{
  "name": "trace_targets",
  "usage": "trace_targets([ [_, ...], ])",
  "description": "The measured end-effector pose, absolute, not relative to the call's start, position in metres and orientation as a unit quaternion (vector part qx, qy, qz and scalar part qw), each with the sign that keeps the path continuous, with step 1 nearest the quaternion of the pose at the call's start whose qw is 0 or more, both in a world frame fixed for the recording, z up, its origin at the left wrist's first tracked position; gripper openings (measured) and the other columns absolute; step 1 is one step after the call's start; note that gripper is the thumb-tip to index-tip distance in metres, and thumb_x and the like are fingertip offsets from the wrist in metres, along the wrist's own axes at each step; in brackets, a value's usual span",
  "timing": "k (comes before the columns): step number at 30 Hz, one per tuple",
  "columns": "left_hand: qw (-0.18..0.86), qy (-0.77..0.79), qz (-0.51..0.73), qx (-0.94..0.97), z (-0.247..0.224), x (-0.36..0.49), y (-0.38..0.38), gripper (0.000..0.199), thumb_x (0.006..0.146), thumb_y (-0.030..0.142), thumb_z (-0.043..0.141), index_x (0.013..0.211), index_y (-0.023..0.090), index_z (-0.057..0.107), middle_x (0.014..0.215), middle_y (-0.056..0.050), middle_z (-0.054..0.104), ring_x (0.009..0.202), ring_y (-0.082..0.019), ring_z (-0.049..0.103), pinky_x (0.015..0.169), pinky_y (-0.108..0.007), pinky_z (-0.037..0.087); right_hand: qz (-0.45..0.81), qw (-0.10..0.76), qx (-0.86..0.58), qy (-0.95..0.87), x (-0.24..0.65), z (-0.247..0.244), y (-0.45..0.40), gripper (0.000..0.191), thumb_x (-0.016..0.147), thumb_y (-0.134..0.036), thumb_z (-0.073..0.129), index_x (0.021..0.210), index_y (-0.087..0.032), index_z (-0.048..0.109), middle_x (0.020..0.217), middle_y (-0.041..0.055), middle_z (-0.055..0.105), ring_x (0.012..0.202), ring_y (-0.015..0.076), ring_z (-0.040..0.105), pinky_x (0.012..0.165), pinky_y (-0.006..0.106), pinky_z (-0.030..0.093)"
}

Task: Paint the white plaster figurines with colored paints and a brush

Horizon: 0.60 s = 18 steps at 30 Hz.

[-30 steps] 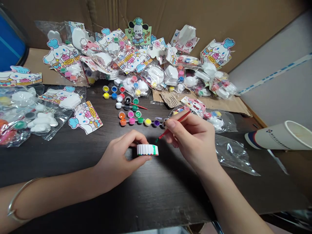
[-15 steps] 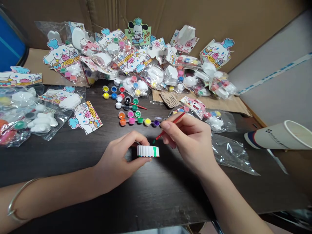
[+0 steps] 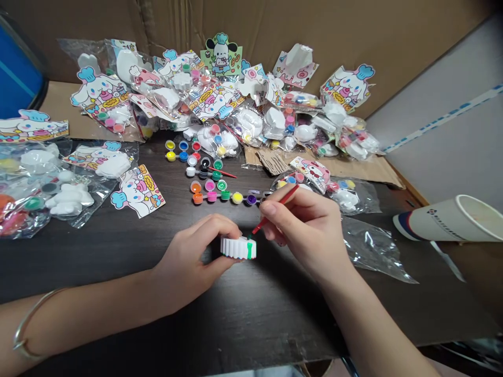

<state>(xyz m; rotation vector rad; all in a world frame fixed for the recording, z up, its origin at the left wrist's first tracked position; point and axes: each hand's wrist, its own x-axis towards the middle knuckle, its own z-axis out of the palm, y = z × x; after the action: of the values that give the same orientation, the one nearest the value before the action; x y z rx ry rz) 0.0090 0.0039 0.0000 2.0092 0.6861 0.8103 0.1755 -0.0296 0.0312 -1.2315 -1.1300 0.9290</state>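
My left hand [image 3: 188, 262] has its fingers gripping a white ribbed piece [image 3: 234, 247]; my right hand [image 3: 306, 225] pinches a red paintbrush [image 3: 275, 208], tip at the green stripe [image 3: 249, 250].

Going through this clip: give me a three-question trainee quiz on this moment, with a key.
1. Multiple choice: what does the left hand hold? A) a paint pot B) a white ridged piece C) a plastic bag
2. True or false: the paper cup lies on its side.
3. Short answer: which hand holds the red-handled paintbrush?

Key: 1) B; 2) true; 3) the right hand.
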Motion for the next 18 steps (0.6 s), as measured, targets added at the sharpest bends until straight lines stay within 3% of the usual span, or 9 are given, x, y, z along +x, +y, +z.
trace_targets([
  [18, 0.382, 0.234, 0.355, 0.820, 0.0006, 0.0080, 0.0037, 0.021, 0.076, 0.002, 0.055, 0.082, 0.022, 0.055, 0.083, -0.001, 0.067, 0.079, -0.014, 0.065, 0.073, -0.025, 0.051, 0.417, 0.572, -0.514, -0.485, 0.1750, 0.0325, -0.0304, 0.034, 0.071, -0.045, 0.074, 0.059, -0.018, 0.057, 0.042, -0.0045, 0.052, 0.035, 0.0063, 0.043, 0.033, 0.018, 0.031],
])
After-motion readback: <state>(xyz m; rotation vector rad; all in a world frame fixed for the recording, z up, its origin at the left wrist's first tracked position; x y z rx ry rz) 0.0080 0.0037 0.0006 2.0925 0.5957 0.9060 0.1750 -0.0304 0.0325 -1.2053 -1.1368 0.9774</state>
